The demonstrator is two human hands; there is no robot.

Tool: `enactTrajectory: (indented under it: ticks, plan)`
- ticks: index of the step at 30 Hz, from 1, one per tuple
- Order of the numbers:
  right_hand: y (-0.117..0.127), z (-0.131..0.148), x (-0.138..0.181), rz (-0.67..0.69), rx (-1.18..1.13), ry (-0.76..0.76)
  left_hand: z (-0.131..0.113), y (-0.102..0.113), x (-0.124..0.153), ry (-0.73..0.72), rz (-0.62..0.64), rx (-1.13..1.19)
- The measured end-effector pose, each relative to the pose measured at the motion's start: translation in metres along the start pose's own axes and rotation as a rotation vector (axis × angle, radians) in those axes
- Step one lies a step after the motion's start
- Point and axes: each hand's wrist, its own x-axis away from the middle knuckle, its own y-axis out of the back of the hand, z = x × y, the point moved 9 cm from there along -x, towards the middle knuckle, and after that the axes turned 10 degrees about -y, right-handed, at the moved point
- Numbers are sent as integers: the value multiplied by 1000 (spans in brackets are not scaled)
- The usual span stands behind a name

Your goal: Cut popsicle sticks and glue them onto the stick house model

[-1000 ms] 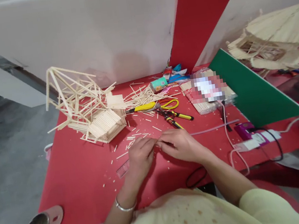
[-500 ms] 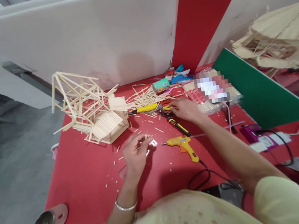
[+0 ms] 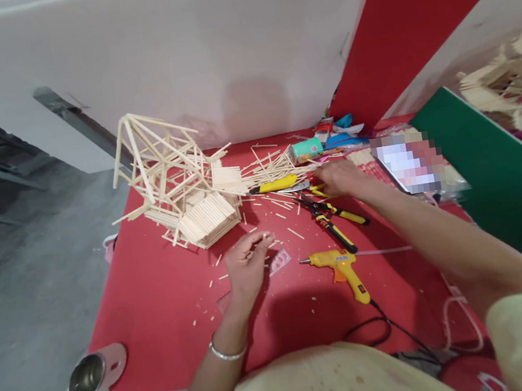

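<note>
My left hand (image 3: pixel 246 269) is closed above the table's middle, its thumb and fingertips pinching a short wooden stick piece (image 3: pixel 265 236). Just right of it lies a clear plastic ruler (image 3: pixel 279 262) with cut-out shapes. Farther back, my right hand (image 3: pixel 339 177) has its fingers curled over a tool with red and yellow handles (image 3: pixel 318 191), partly hidden by the hand. Beside that tool are a yellow-and-black handled tool (image 3: pixel 279 183) and open black-and-yellow pliers (image 3: pixel 331 224). A yellow hot glue gun (image 3: pixel 344 264) lies nearer to me, nozzle pointing left.
A wooden stick framework (image 3: pixel 192 193) stands at the back left, beside a loose stick pile (image 3: pixel 269 167). A green can (image 3: pixel 307 149) and a phone (image 3: pixel 406 164) are farther right. A metal-lined mug (image 3: pixel 96 375) sits at the front left corner. The glue gun's cord (image 3: pixel 403 331) trails off the front edge.
The head view has swung slightly, so the scene sits farther right. My right hand now has its fingers over the red and yellow handles; the black-and-yellow pliers show more fully. The left hand keeps its pinch.
</note>
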Motion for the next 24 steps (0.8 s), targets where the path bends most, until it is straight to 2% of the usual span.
enactTrajectory:
  ticks: [4, 7, 10, 15, 19, 21, 24]
  plan:
    - [21, -23, 6, -28, 34, -75, 5, -4, -2, 14, 10, 61]
    - [19, -39, 18, 73, -77, -100, -6, -4, -6, -107, -3, 21]
    - [9, -43, 40, 171, -385, -88, -18, -3, -10, -201, -16, -49]
    - [-12, -41, 71, 300, -992, -159, -24, -9, -11, -234, 24, -64]
    - [-5, -29, 81, 389, -1379, -113, -26, -14, -9, -256, 39, -53]
    - [9, -21, 88, 378, -1426, -61, -30, -17, -10, -272, 50, -69]
    - [35, -3, 105, 248, -1244, 6, -41, -20, -13, -307, 62, -111]
